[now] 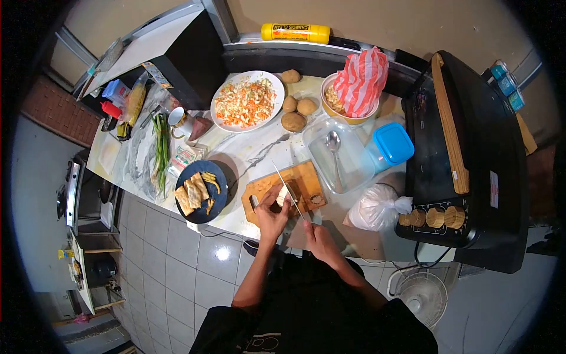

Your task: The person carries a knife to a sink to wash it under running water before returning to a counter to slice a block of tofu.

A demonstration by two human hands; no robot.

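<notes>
A wooden cutting board point(311, 182) lies near the counter's front edge. On it, my left hand point(272, 217) has its fingers closed around a pale, off-white piece of food point(283, 195), whose kind I cannot make out. My right hand point(322, 242) grips a knife point(295, 202) at the handle, which is mostly hidden by the fingers. The long blade slants up and left across the board, at the right side of the pale piece. Whether the edge has gone into the piece cannot be seen.
Left of the board is a dark plate point(221, 174) with fried rolls and green chillies. Behind stand a bowl of shredded vegetables point(244, 100), several potatoes point(293, 122) and a clear container point(348, 174) with a spoon. A tied plastic bag point(377, 206) and black oven point(471, 147) are rightward.
</notes>
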